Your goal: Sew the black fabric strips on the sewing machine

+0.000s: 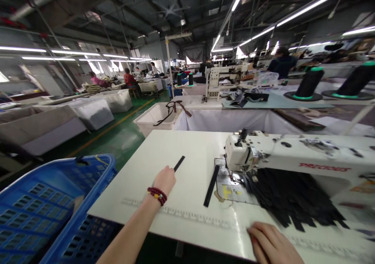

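Observation:
My left hand [165, 180], with a red bead bracelet at the wrist, is closed on a short black strip [179, 163] over the left part of the white table [193, 147]. Another black strip [211, 186] lies beside the needle plate of the white sewing machine [278, 150]. Under the machine arm a pile of black strips [295, 197] spreads to the right. My right hand [271, 242] is near the table's front edge, below the pile, its fingers bent together; whatever they may hold is hidden.
A blue plastic basket [88, 209] stands left of the table. Behind the table are a white bin [158, 117], another sewing machine [213, 84] and black thread cones [310, 82]. People sit or stand farther back.

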`<state>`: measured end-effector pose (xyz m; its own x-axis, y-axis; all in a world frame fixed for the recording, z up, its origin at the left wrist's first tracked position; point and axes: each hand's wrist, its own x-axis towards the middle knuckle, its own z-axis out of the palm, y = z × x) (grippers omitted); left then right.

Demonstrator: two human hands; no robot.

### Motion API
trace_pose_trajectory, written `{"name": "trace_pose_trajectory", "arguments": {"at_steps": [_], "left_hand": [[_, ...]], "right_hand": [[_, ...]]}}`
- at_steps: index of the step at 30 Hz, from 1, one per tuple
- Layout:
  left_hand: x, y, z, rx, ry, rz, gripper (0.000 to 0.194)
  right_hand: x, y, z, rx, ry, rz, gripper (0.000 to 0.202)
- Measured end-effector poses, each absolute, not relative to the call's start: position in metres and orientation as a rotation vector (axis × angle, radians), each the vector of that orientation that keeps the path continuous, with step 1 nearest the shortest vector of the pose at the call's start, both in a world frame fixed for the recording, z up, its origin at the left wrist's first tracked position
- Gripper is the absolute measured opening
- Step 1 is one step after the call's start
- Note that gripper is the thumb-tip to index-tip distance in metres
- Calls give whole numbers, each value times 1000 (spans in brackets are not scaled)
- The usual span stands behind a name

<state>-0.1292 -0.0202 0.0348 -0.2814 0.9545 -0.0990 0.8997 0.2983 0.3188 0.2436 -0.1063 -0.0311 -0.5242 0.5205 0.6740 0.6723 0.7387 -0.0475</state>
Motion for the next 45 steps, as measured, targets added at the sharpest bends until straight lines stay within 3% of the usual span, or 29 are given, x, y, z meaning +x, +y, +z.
{"name": "trace_pose_trajectory", "arguments": {"at_steps": [4,7,11,14,17,22,27,36,45], "left_hand": [[-132,-36,44,1653,2294,368,13],[-121,-64,60,1628,2122,498,25],[-67,-110,71,1477,1666,728,33],[-18,-133,70,1322,1362,752,26],[15,-141,69,1376,1242,696,21],[39,-137,67,1206,1037,667,21],[55,-137,63,774,965,590,36],[71,-137,45,528,795,569,48],[80,-143,41,592,809,627,51]], "right_hand": [[248,-109,-41,-978,-2243,-221,25],[245,-113,-44,-1006,-2221,-49,19],[217,-126,-25,-1088,-1818,630,23],[194,-131,3,-1037,-1349,1268,45],[189,-131,26,-1029,-1040,1550,51],[212,-136,36,-1086,-834,1548,45],[226,-140,36,-1117,-780,1515,46],[227,-141,36,-997,-1011,1652,40],[250,-125,38,-1249,-961,1277,44]]}}
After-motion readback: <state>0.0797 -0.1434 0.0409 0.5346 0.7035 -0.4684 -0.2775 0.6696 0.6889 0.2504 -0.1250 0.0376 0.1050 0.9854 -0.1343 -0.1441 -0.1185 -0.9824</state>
